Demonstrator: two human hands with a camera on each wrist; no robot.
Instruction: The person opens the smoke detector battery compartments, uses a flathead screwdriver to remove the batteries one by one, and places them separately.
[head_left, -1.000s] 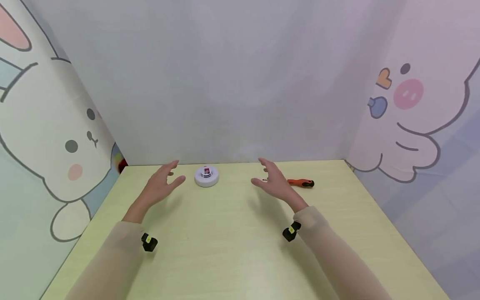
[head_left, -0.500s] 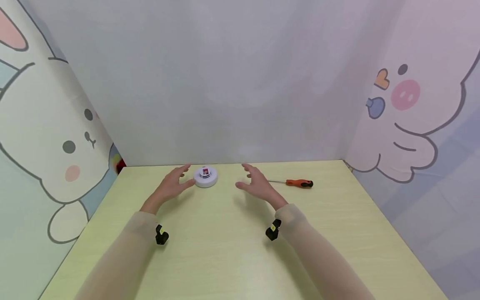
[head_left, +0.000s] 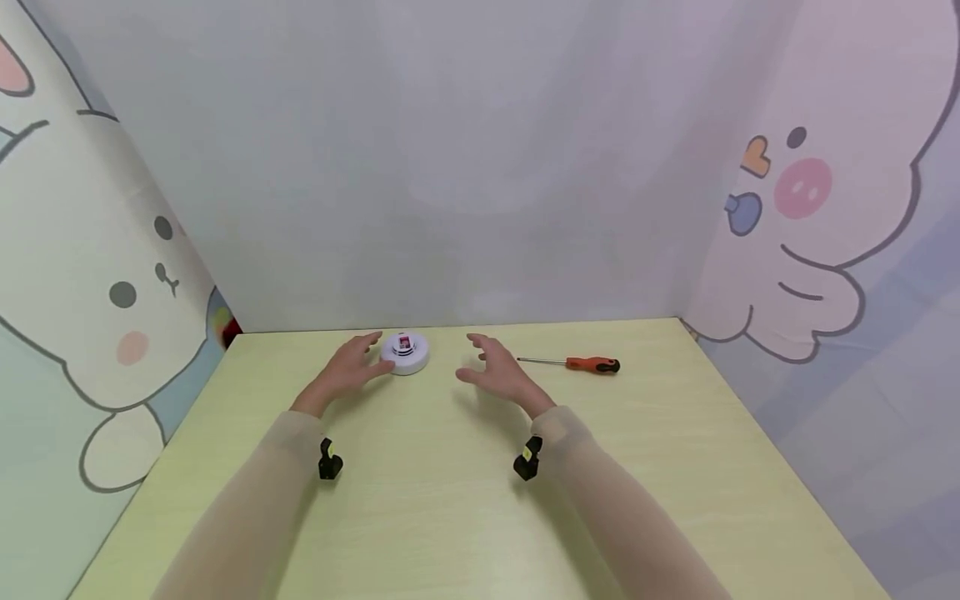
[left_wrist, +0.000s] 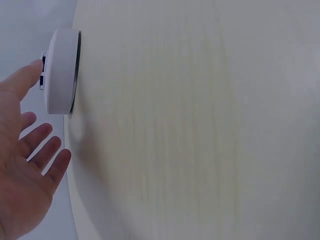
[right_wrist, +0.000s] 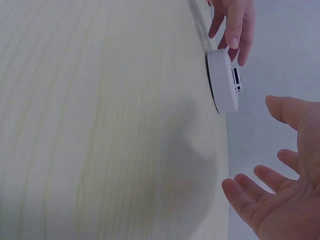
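Near the far edge of the table (head_left: 450, 492), left of centre, a round white device (head_left: 404, 360), lying flat, with a raised, slotted middle and a small red label (head_left: 405, 342) on top. Just beside its left edge, the left hand (head_left: 348, 367), thumb and fingers apart and slightly bent, the thumb overlapping the device in the head view; impossible to tell whether touching or only close. On the device's other side, a little apart from it, the right hand (head_left: 498, 372), raised above its shadow, palm turned inward, fingers likewise apart. Further right, a screwdriver (head_left: 588, 364), flat on the table, orange-and-black handle outward, thin shaft pointing toward the right hand. Around both forearms, pale sleeves (head_left: 240, 508), each with a small black camera (head_left: 330, 462) at the wrist. Behind everything, a grey-white cloth (head_left: 450, 167), between a cartoon rabbit (head_left: 82, 258) on the left and a cartoon pig (head_left: 847, 217) on the right.
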